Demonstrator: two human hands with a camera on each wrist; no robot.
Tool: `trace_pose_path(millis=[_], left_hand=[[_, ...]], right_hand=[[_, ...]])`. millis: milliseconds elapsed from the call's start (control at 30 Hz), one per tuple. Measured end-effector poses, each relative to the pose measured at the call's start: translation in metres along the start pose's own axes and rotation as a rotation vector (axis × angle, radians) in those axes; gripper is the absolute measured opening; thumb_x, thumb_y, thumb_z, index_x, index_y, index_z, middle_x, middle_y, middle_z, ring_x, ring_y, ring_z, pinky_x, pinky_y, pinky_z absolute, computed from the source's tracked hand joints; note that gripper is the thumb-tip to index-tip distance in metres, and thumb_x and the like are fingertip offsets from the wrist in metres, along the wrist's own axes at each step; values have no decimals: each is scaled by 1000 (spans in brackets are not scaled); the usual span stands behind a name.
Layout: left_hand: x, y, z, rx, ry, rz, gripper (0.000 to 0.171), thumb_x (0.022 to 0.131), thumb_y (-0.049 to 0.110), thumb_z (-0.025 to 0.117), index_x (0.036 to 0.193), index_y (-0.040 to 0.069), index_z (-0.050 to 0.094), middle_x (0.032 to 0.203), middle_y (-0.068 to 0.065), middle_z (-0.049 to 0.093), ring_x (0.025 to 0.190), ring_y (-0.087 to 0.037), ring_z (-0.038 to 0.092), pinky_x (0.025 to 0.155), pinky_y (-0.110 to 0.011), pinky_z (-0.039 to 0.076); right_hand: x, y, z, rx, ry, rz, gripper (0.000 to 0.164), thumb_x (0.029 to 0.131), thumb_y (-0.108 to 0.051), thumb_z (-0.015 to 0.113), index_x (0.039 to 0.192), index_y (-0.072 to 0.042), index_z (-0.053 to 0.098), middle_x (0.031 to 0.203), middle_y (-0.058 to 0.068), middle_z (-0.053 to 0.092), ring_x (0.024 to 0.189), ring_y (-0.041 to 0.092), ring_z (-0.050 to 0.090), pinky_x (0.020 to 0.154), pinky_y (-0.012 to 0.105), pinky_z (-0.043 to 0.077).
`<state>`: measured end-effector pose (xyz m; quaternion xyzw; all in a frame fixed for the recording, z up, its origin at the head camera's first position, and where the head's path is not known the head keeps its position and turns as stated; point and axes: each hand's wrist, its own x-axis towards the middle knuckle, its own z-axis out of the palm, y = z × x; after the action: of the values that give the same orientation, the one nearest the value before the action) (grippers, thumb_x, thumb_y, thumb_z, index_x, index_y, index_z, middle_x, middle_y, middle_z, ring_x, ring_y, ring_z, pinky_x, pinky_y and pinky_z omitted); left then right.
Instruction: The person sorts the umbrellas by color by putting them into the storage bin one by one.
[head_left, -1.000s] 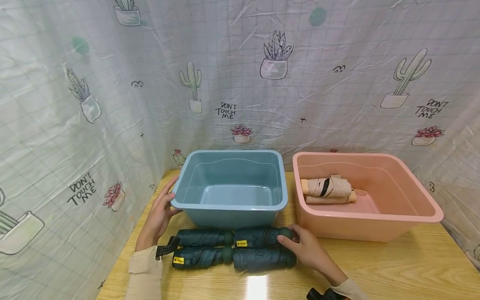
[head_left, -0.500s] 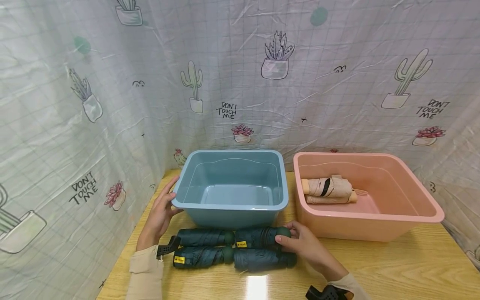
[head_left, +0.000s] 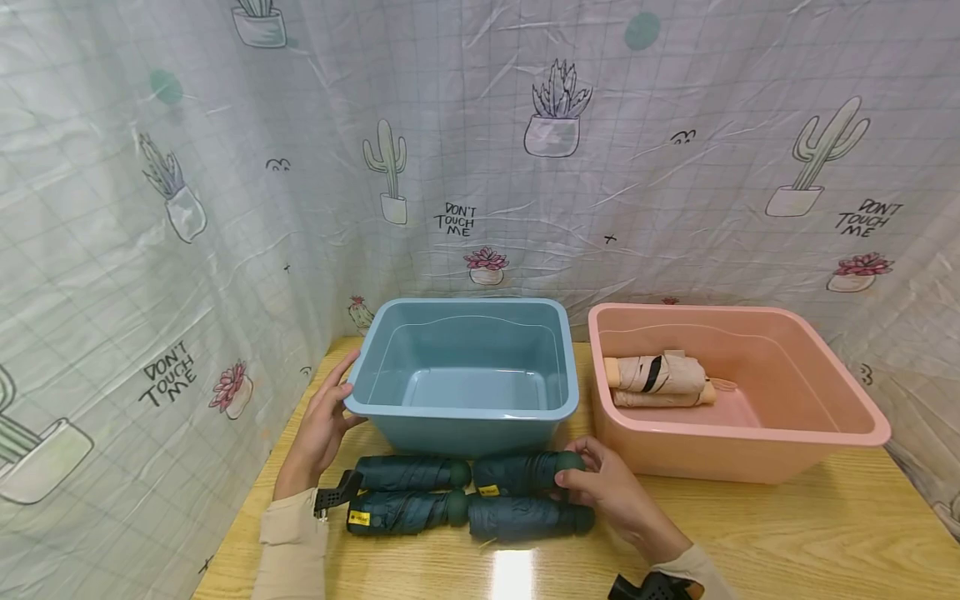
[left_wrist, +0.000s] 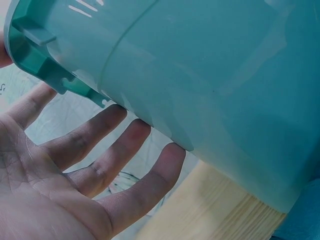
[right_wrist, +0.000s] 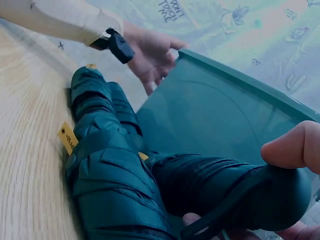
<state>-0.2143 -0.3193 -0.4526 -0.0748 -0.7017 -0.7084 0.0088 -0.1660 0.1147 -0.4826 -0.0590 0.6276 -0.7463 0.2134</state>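
Observation:
Four-sided and light blue, a plastic bin [head_left: 465, 427] stands at the middle back of the table. My left hand [head_left: 321, 429] is at its left side; in the left wrist view its extended fingertips [left_wrist: 172, 150] touch the outer wall below the rim. Several dark green folded umbrellas lie in two rows before the bin. My right hand [head_left: 611, 487] grips the rounded end of the back right umbrella [head_left: 517, 473], thumb on top and other fingers underneath. Directly in front of it is another folded umbrella [head_left: 525, 518]. Two more, a back left umbrella [head_left: 405, 473] and a front left umbrella [head_left: 401, 512], lie alongside.
A pink bin [head_left: 750, 454] stands to the right of the blue one, with beige folded umbrellas [head_left: 663, 377] inside at its left. A patterned curtain [head_left: 480, 167] hangs behind and along the left. The wooden table [head_left: 810, 542] extends to the right front.
My right hand has shifted its grip around the umbrella's end. That umbrella has turned slightly, its yellow tag sitting a little lower. My left hand stays at the blue bin.

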Motion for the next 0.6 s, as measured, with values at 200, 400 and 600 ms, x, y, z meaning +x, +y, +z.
trace_pose_path(millis=[200,400,600], left_hand=[[1,-1,-1,-20,-11,3,58,111,31,39,165,19,21,162,-13,35,116,-6,63,93,-41,52],[0,-2,-1,-21,-16,6,57,111,30,39,165,20,22,160,-13,37,115,-7,63,93,-41,52],[1,-2,-1,-27,-14,7,57,111,29,39,165,19,22,156,-12,40,112,-10,64,93,-42,52]], right_hand=[[-4,-3,3,-11,31,-24,37,82,3,65,114,-4,47,107,5,56,92,19,65,77,31,58],[-11,-8,5,-41,10,-89,34,80,4,64,110,-8,51,106,2,56,92,16,60,76,28,55],[-17,-18,6,-71,6,-144,33,79,4,66,107,-10,54,106,2,59,93,19,61,76,29,54]])
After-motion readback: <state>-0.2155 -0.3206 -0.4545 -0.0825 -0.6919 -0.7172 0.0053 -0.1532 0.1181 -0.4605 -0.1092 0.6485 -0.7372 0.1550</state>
